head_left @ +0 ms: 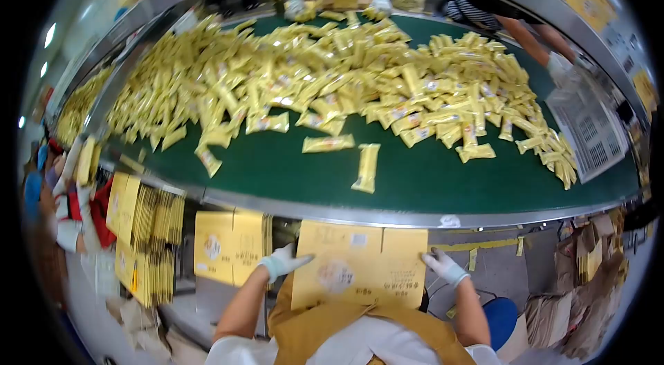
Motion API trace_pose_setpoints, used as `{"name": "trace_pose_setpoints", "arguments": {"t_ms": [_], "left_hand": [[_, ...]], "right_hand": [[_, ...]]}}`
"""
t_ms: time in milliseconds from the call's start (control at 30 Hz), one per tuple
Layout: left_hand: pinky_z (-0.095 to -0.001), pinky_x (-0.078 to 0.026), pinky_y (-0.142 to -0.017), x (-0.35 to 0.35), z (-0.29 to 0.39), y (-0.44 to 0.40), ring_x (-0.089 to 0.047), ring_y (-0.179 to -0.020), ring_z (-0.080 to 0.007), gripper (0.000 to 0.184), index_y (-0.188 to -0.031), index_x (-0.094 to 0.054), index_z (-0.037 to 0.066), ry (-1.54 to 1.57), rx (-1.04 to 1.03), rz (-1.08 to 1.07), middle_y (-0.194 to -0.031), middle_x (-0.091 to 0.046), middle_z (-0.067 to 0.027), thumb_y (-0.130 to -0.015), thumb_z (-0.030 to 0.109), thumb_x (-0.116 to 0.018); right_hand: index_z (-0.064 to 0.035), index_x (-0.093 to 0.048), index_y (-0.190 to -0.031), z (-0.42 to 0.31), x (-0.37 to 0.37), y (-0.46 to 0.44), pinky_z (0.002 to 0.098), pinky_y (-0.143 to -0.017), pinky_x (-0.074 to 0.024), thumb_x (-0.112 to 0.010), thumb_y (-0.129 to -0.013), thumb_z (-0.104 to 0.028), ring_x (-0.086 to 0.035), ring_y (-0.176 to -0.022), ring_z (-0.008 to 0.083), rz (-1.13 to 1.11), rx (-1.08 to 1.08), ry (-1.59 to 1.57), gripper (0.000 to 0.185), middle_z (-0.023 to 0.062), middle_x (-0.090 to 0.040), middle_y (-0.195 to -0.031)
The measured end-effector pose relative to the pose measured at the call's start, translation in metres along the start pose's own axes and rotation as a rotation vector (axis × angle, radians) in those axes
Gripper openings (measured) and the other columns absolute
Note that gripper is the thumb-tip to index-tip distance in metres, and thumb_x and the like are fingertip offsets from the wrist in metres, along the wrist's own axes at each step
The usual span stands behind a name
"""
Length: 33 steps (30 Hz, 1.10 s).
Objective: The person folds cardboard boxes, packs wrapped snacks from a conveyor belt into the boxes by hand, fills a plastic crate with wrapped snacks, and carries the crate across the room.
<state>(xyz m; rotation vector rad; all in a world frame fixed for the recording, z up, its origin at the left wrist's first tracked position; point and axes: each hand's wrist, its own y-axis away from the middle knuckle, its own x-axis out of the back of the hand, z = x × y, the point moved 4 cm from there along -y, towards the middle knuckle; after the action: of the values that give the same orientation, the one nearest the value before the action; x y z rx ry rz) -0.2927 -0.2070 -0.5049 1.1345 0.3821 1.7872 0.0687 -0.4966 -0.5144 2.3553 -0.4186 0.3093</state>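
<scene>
A flat, folded yellow cardboard carton [360,265], with printing and a round picture on it, is held upright in front of my body. My left hand [282,263], in a white glove, grips its left edge with the thumb on the printed face. At the opposite edge, my right hand [445,266], also gloved, has its thumb against the cardboard and its fingers partly hidden behind. Just beyond the carton lies the green conveyor belt [277,178], where two yellow wrapped packets [367,168] rest apart from a large heap of packets [332,75].
Stacks of folded cartons [149,240] stand to the left, with another bundle [228,244] nearer me. The metal belt edge [332,213] runs across in front. Across the belt, a co-worker's gloved hands [297,9] touch packets. A white crate [588,126] sits at right; a blue stool [501,320] is beside me.
</scene>
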Motion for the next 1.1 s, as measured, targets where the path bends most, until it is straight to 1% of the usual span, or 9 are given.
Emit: {"name": "trace_pose_setpoints", "arguments": {"t_ms": [100, 167, 433, 600, 767, 900, 967, 1033, 1100], "left_hand": [[-0.0354, -0.054, -0.089, -0.046, 0.002, 0.014, -0.065, -0.105, -0.0228, 0.060, -0.136, -0.053, 0.001, 0.947, 0.042, 0.114, -0.120, -0.067, -0.0122, -0.092, 0.038, -0.070], [-0.0341, -0.055, -0.088, -0.048, 0.004, 0.022, -0.065, -0.104, -0.0201, 0.053, -0.135, -0.054, 0.003, 1.160, 0.097, -0.029, -0.119, -0.067, -0.0114, -0.093, 0.033, -0.069], [-0.0367, -0.051, -0.095, -0.032, -0.019, 0.081, -0.060, -0.115, -0.0216, 0.058, -0.140, -0.046, 0.001, 1.126, -0.422, 0.322, -0.130, -0.060, -0.0116, -0.092, 0.025, -0.069], [-0.0344, -0.052, -0.088, 0.046, -0.100, 0.165, -0.062, -0.100, -0.0184, 0.050, -0.132, -0.053, -0.001, 1.268, -0.314, 0.658, -0.118, -0.065, -0.0097, -0.091, 0.022, -0.069], [-0.0323, -0.054, -0.083, 0.166, -0.198, 0.223, -0.064, -0.096, -0.0181, 0.040, -0.128, -0.058, -0.002, 0.998, -0.201, 0.816, -0.113, -0.068, -0.0108, -0.094, 0.018, -0.063], [-0.0319, -0.055, -0.081, 0.221, -0.349, 0.172, -0.065, -0.100, -0.0188, 0.054, -0.138, -0.049, -0.003, 0.661, -0.107, 0.896, -0.119, -0.066, -0.0127, -0.093, 0.021, -0.067], [-0.0393, -0.052, -0.092, 0.186, -0.375, 0.118, -0.057, -0.120, -0.0282, 0.074, -0.150, -0.033, -0.001, 0.362, 0.037, 0.957, -0.139, -0.053, -0.0210, -0.094, 0.036, -0.065], [-0.0497, -0.040, -0.107, 0.124, -0.355, 0.071, -0.042, -0.136, -0.0410, 0.079, -0.155, -0.025, 0.007, -0.542, 0.610, 0.740, -0.155, -0.032, -0.0256, -0.096, 0.051, -0.053], [-0.0528, -0.033, -0.112, 0.123, -0.335, 0.059, -0.029, -0.142, -0.0450, 0.081, -0.156, -0.024, 0.007, -0.501, 0.620, 0.794, -0.158, -0.025, -0.0260, -0.096, 0.056, -0.048]], "right_hand": [[0.0076, -0.050, -0.134, 0.054, -0.059, -0.032, 0.0378, -0.096, -0.0509, -0.065, -0.092, -0.045, -0.063, -0.115, 0.0296, 0.054, -0.031, -0.717, 0.069, 0.0197, -0.063, -0.126], [0.0060, -0.051, -0.134, 0.059, -0.073, -0.030, 0.0377, -0.094, -0.0528, -0.067, -0.092, -0.040, -0.064, -0.113, 0.0281, -0.001, -0.056, -0.861, 0.064, 0.0185, -0.064, -0.124], [0.0020, -0.044, -0.139, -0.070, -0.069, 0.042, 0.0360, -0.097, -0.0498, -0.069, -0.090, -0.035, -0.060, -0.116, 0.0244, -0.081, 0.433, -0.700, 0.067, 0.0135, -0.059, -0.130], [0.0005, -0.044, -0.138, -0.166, -0.150, 0.033, 0.0354, -0.102, -0.0433, -0.063, -0.094, -0.021, -0.054, -0.116, 0.0194, -0.132, 0.660, -0.471, 0.053, 0.0107, -0.057, -0.128], [0.0036, -0.040, -0.137, -0.217, -0.329, -0.020, 0.0348, -0.102, -0.0440, -0.064, -0.097, -0.032, -0.055, -0.118, 0.0206, -0.357, 0.484, -0.473, 0.059, 0.0155, -0.057, -0.130], [0.0103, -0.046, -0.131, -0.240, -0.416, -0.079, 0.0384, -0.100, -0.0457, -0.060, -0.091, -0.057, -0.060, -0.116, 0.0370, -0.346, 0.429, -0.030, 0.079, 0.0280, -0.060, -0.127], [0.0115, -0.055, -0.122, -0.246, -0.408, -0.096, 0.0404, -0.095, -0.0471, -0.057, -0.093, -0.054, -0.062, -0.111, 0.0401, -0.528, 0.308, 0.145, 0.072, 0.0295, -0.064, -0.118], [0.0058, -0.061, -0.120, -0.233, -0.400, -0.105, 0.0404, -0.094, -0.0476, -0.055, -0.095, -0.047, -0.063, -0.110, 0.0371, -0.627, 0.371, 0.388, 0.059, 0.0243, -0.067, -0.115], [0.0014, -0.063, -0.120, -0.244, -0.344, -0.070, 0.0391, -0.098, -0.0472, -0.053, -0.099, -0.041, -0.062, -0.112, 0.0314, -0.685, 0.623, 0.259, 0.048, 0.0186, -0.066, -0.120]]}}
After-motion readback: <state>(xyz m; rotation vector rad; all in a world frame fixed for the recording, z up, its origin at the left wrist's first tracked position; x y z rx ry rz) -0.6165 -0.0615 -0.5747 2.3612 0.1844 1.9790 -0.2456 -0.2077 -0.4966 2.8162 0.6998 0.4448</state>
